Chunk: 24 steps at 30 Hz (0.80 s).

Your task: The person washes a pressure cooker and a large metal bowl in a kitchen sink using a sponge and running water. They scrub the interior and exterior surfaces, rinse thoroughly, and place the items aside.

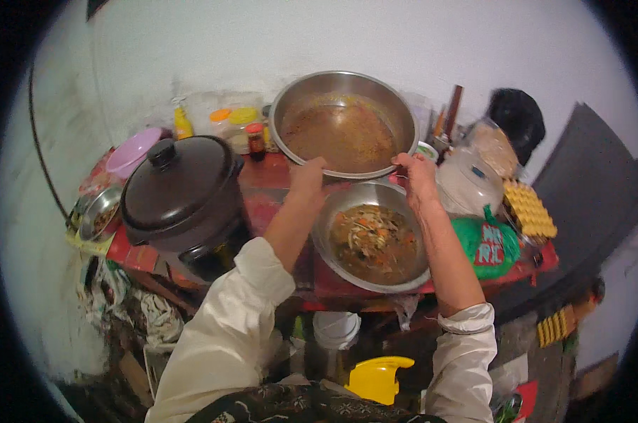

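Observation:
My left hand (309, 177) grips the near left rim of a large stainless steel basin (345, 82). On the near right rim of the same basin, my right hand (417, 172) has its fingers closed. Brownish broth with specks and a yellowish film fills the bottom of this basin, which tips a little towards me. Directly below it, on the red table, stands a second steel basin (327, 254) holding soup with orange pieces and pale strips. My forearms pass on either side of that lower basin. Whether the upper basin touches anything beneath it, I cannot tell.
A dark lidded cooker (184, 185) stands left on the red table (266, 172). Behind it are a pink bowl (134, 153), jars (242, 124) and a yellow bottle (182, 126). Right lie a green plastic bag (467, 240) and yellow egg trays (530, 209). The wall (350, 37) closes the back.

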{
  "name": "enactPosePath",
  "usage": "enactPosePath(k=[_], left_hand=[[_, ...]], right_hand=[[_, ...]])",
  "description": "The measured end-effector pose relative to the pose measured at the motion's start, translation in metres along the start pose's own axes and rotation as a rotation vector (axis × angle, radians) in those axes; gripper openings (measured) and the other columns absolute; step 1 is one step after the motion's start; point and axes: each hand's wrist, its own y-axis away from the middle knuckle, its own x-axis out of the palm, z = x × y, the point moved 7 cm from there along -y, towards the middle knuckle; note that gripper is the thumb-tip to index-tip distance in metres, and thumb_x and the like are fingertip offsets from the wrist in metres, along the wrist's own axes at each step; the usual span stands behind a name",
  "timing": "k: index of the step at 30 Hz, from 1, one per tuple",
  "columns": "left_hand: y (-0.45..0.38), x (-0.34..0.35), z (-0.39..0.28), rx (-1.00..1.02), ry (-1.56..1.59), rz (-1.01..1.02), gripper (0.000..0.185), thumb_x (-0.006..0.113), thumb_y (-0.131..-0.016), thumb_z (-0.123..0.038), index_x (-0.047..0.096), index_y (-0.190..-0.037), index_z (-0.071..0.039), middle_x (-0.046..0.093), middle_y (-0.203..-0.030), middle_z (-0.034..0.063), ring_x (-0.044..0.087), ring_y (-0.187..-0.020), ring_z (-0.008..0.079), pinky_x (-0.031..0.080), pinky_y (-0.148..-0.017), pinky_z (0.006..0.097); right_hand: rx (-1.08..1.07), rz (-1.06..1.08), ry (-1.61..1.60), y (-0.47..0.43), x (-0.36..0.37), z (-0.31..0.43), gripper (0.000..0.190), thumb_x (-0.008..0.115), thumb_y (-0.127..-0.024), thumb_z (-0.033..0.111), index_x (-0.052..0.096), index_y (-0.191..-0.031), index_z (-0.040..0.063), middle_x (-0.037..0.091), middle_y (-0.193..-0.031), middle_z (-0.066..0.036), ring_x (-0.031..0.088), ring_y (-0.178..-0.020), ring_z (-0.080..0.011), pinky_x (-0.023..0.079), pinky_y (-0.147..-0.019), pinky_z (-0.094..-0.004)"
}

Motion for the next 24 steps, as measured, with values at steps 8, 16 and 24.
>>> enactPosePath(k=[8,16,24], left_hand=[[0.084,0.034,0.0,-0.202,-0.064,0.356,0.031,0.05,-0.079,0.0,0.048,-0.108,0.01,0.056,-0.11,0.0224,0.061,-0.101,0.04,0.059,-0.081,0.0576],[0.213,0.07,0.051,-0.475,-0.295,0.76,0.041,0.052,-0.08,-0.003,0.049,-0.12,0.008,0.057,-0.119,0.0183,0.059,-0.11,0.0355,0.05,-0.093,0.0587],[0.396,0.054,0.123,-0.812,-0.422,1.069,0.055,0.052,-0.077,-0.002,0.043,-0.131,0.002,0.053,-0.125,0.0145,0.057,-0.113,0.0322,0.05,-0.092,0.0547]], right_hand=[[-0.067,-0.103,-0.185,0.137,-0.072,0.055,0.016,0.066,-0.084,0.01,0.051,-0.082,0.005,0.058,-0.081,-0.007,0.059,-0.061,-0.0184,0.053,-0.053,-0.0302],[-0.104,-0.534,-0.116,0.385,-0.133,0.084,0.014,0.066,-0.085,0.011,0.054,-0.091,0.005,0.059,-0.083,-0.006,0.059,-0.067,-0.0143,0.053,-0.057,-0.029],[-0.008,-1.034,-0.104,0.651,-0.147,0.053,0.016,0.062,-0.088,0.008,0.053,-0.1,0.005,0.058,-0.086,-0.005,0.058,-0.068,-0.0132,0.048,-0.052,-0.0283]])
